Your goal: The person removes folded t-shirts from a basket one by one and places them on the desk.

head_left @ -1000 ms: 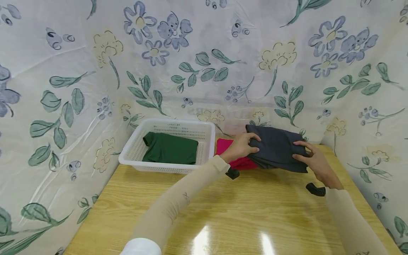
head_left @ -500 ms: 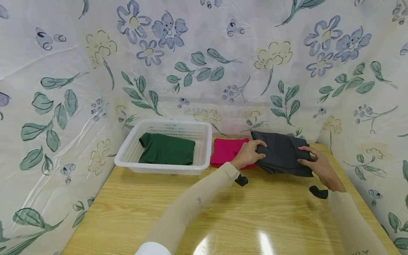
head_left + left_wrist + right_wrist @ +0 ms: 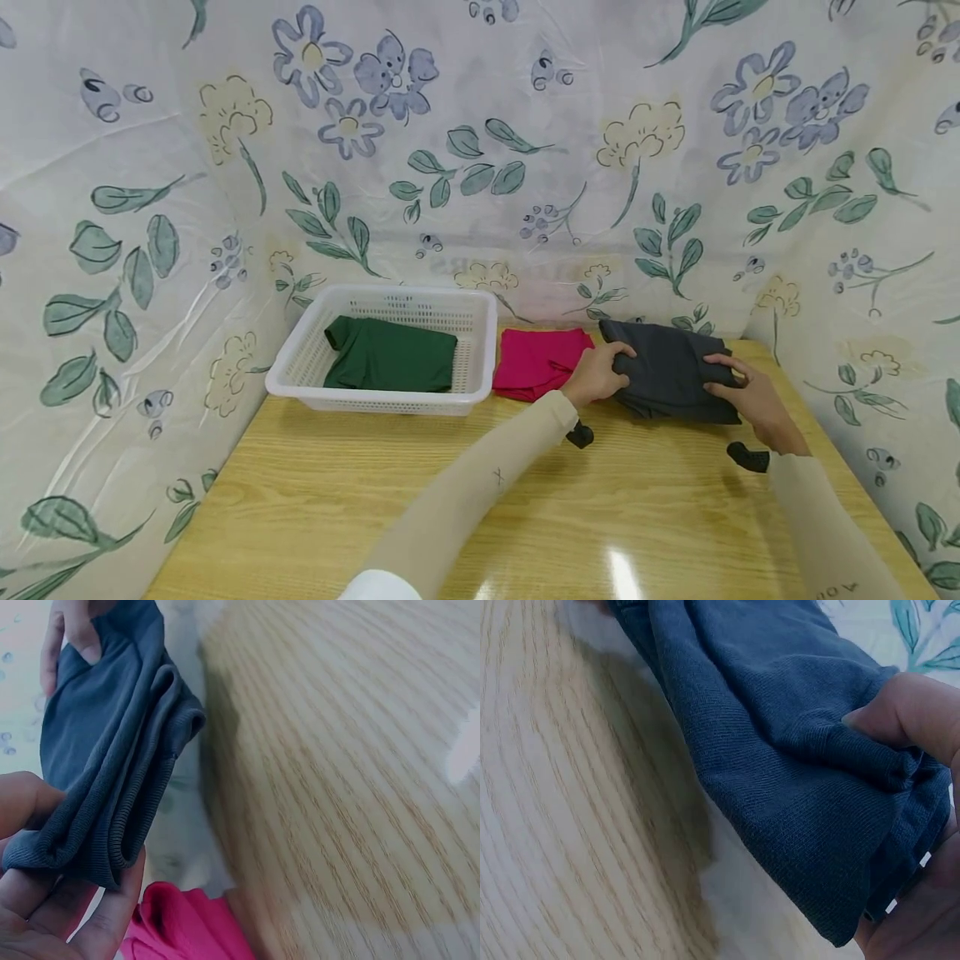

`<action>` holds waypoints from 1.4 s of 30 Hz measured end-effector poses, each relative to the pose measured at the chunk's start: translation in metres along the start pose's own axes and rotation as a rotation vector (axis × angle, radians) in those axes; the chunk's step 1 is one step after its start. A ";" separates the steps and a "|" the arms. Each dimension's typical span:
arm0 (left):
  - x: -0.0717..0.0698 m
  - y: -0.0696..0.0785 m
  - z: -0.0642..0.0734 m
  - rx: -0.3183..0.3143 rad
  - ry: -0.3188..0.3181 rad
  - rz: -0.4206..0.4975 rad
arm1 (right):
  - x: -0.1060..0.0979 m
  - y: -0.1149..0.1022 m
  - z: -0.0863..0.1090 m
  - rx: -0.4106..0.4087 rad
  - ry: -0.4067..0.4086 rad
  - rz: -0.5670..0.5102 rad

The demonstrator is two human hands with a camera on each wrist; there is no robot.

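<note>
The left hand grips the left edge of the folded grey garment, thumb on top and fingers curled under the fold; the left wrist view shows the layered edge pinched between thumb and palm. The right hand grips the garment's right edge the same way, thumb pressing into the cloth from above and fingers wrapped beneath. Both forearms, in beige sleeves, reach forward from the near side, the left arm slanting across from the near left, the right arm coming up along the right side. The grey garment sits at the far right of the wooden surface, low over it; whether it touches the wood cannot be told. Just left of it lies a folded pink garment, partly behind the left hand. Farther left stands a white basket holding a folded green garment. A flowered cloth hangs behind and at both sides.
</note>
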State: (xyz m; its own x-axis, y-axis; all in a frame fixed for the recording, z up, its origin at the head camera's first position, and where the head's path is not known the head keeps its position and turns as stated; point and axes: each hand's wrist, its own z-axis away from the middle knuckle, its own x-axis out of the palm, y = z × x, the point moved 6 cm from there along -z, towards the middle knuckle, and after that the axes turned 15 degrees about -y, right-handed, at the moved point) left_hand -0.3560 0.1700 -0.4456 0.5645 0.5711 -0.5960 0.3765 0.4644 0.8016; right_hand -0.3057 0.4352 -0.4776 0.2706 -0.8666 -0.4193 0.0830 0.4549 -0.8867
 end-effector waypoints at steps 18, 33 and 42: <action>0.010 -0.013 -0.019 -0.070 -0.001 -0.044 | -0.003 0.012 -0.013 0.014 0.019 0.050; 0.012 -0.020 -0.023 -0.131 -0.025 -0.106 | -0.001 0.009 -0.023 0.047 -0.001 0.065; 0.015 -0.015 -0.021 -0.165 -0.094 -0.168 | -0.003 0.014 -0.027 0.093 0.016 0.091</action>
State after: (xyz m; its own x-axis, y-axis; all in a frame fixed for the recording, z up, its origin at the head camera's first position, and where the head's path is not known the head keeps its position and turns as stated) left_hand -0.3684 0.1858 -0.4678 0.5728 0.4147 -0.7071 0.3504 0.6560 0.6685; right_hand -0.3310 0.4389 -0.4938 0.2655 -0.8239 -0.5007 0.1477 0.5479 -0.8234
